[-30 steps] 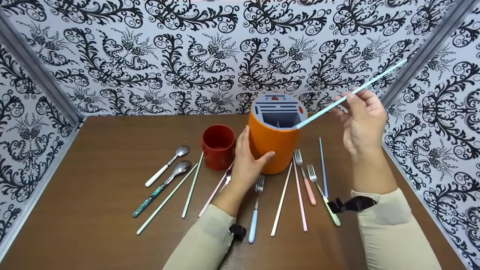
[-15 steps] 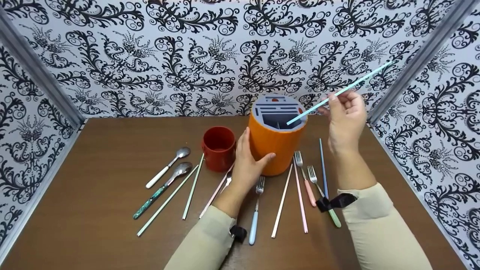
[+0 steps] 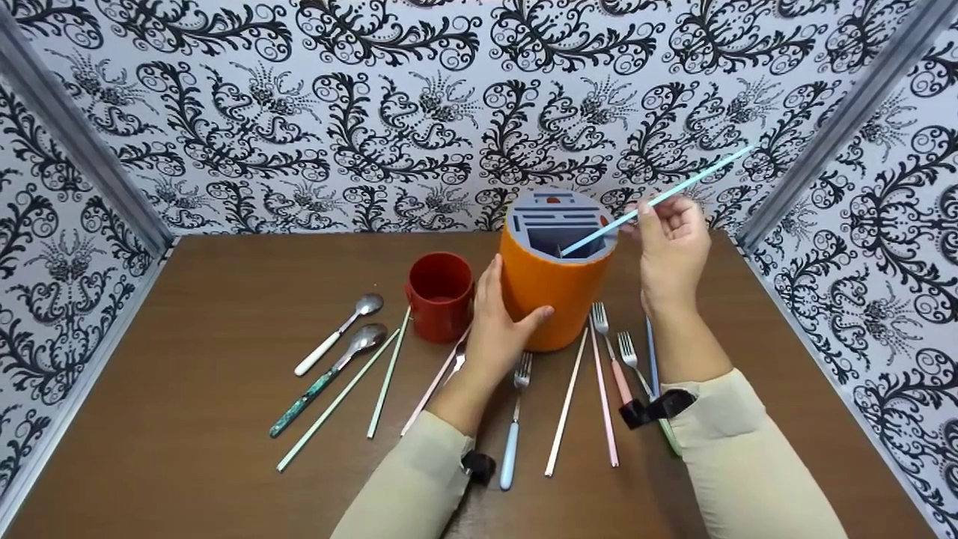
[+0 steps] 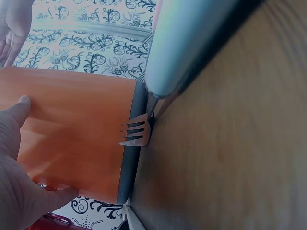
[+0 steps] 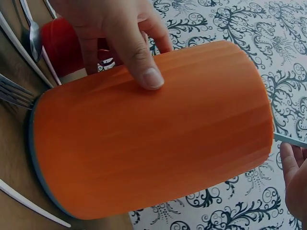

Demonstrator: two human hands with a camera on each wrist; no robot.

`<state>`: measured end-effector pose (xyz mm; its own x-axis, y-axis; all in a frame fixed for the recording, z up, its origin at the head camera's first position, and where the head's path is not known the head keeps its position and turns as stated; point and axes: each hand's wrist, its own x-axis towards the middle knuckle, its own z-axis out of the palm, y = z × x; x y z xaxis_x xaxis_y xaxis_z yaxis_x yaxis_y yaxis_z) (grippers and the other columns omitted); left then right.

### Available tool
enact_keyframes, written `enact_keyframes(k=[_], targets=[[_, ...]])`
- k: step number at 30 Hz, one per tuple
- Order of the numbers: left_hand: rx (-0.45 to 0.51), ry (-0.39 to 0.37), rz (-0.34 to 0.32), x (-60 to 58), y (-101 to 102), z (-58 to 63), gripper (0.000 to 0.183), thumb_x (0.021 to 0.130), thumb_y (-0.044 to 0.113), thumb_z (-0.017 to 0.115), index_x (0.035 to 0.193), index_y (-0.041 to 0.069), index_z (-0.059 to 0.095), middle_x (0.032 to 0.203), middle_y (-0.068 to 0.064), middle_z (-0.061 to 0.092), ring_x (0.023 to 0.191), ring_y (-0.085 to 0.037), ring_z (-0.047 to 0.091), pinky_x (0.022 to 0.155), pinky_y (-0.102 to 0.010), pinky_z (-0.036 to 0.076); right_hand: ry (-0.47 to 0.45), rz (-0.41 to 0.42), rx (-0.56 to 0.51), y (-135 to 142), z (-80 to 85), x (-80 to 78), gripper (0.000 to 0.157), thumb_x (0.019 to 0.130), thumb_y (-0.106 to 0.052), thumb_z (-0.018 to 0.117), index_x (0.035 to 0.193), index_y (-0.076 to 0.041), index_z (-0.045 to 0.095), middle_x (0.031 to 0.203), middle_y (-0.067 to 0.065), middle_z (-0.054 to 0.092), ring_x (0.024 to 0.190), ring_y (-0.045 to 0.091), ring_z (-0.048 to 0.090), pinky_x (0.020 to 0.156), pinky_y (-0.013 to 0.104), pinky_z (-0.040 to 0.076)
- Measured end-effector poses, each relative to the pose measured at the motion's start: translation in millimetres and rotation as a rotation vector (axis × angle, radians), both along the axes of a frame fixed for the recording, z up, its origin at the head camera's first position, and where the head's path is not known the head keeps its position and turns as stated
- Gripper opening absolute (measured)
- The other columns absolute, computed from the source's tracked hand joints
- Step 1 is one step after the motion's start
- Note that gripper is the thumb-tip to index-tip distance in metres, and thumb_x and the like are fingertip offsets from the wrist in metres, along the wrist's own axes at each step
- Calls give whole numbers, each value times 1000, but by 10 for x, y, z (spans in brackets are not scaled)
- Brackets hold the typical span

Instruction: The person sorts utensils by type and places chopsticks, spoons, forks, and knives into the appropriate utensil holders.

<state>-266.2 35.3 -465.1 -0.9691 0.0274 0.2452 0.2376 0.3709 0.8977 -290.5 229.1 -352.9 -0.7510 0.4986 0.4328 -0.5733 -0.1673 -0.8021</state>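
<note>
An orange utensil holder (image 3: 557, 299) with a grey slotted top stands upright on the table. My left hand (image 3: 498, 322) grips its left side, thumb across the front, as the right wrist view also shows with the thumb on the orange wall. Up at the right, my right hand (image 3: 673, 254) pinches a pale blue chopstick (image 3: 703, 176) between thumb and fingers. The chopstick slants down to the left, its lower end inside the large opening of the top. Just in front of the holder lies a fork (image 3: 510, 445) with a light blue handle.
A red mug (image 3: 440, 299) stands left of the holder. Two spoons (image 3: 318, 353) and green chopsticks (image 3: 338, 400) lie farther left. Pink chopsticks (image 3: 605, 404), more forks (image 3: 621, 374) and a blue chopstick (image 3: 653, 359) lie to the right. Patterned walls (image 3: 419, 112) enclose the table (image 3: 209, 314).
My right hand has moved left with the pale blue chopstick, and its lower end has passed from the holder's rim into the large opening. The left hand keeps its grip on the holder.
</note>
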Motion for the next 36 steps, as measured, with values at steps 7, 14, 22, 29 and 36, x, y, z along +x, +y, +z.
enact_keyframes(k=[7, 14, 22, 29, 36], targets=[[-1, 32, 6, -12, -3, -22, 105, 85, 41, 85, 166, 18, 22, 169, -8, 31, 154, -29, 35, 127, -48, 30, -39, 11, 30, -22, -75, -20, 14, 97, 8, 63, 103, -3, 61, 96, 12, 65, 84, 18, 70, 76, 31, 64], [2, 45, 5, -16, -8, -31, 105, 85, 40, 85, 166, 17, 22, 168, -8, 32, 153, -30, 35, 127, -49, 31, -74, 23, 60, -36, -88, -45, 15, 96, 9, 63, 100, -4, 60, 97, 13, 64, 84, 18, 68, 78, 30, 63], [-3, 43, 3, -2, -7, -25, 104, 85, 41, 85, 166, 18, 22, 168, -7, 32, 154, -28, 34, 127, -48, 31, -121, 18, 132, -31, -97, -30, 15, 94, 10, 65, 104, -1, 60, 93, 4, 65, 84, 16, 67, 81, 26, 62], [3, 44, -1, 3, -9, -20, 105, 85, 40, 85, 166, 19, 22, 168, -7, 32, 153, -29, 35, 127, -47, 31, -143, 40, 193, -11, -78, -18, 20, 93, 11, 67, 106, -3, 60, 97, 10, 64, 85, 15, 65, 81, 25, 61], [6, 31, -5, 0, -12, -17, 104, 86, 41, 84, 166, 20, 21, 168, -6, 31, 154, -27, 34, 127, -46, 31, -215, 41, 255, 5, -58, -6, 18, 93, 4, 72, 102, -6, 60, 96, 5, 63, 85, 15, 63, 80, 21, 60]])
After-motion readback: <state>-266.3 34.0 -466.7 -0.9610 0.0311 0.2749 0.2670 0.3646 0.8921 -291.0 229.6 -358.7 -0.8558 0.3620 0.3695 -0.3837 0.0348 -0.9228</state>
